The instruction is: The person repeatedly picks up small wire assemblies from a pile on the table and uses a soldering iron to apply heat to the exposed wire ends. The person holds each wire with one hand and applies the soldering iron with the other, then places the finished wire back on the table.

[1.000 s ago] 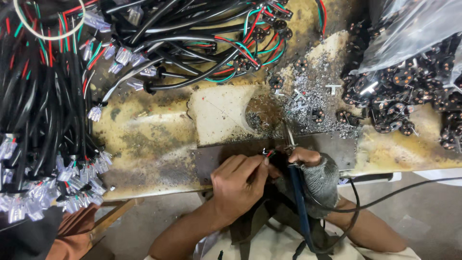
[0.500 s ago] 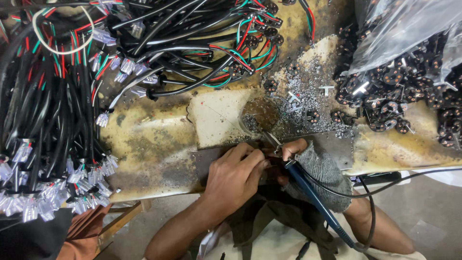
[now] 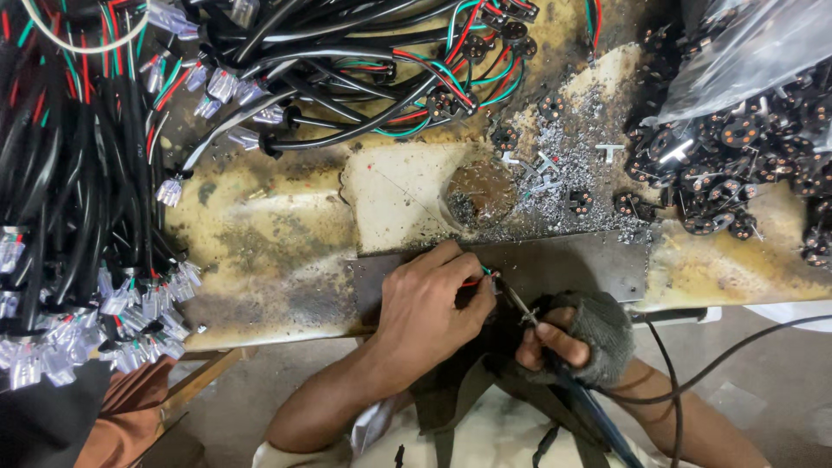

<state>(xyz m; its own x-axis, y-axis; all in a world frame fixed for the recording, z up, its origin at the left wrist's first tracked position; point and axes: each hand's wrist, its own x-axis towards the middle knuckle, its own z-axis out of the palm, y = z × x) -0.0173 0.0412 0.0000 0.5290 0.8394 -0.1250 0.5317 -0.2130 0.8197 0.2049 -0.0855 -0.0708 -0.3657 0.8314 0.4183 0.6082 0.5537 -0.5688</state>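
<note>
Bare left hand (image 3: 429,312) pinching thin coloured wires (image 3: 475,279) — gloved right hand (image 3: 576,338) clenched around soldering iron (image 3: 537,334).

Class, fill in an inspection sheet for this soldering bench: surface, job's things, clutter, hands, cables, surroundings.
Surface: workbench, yellowed and stained.
Job's things: soldering iron tip meets thin coloured wires over a dark metal plate.
Clutter: metal scraps; black round connectors beside a plastic bag.
Hands: left hand pinches the wires; gloved right hand grips the iron.
Cables: black cable bundles with clear plugs.
Surroundings: floor below.
</note>
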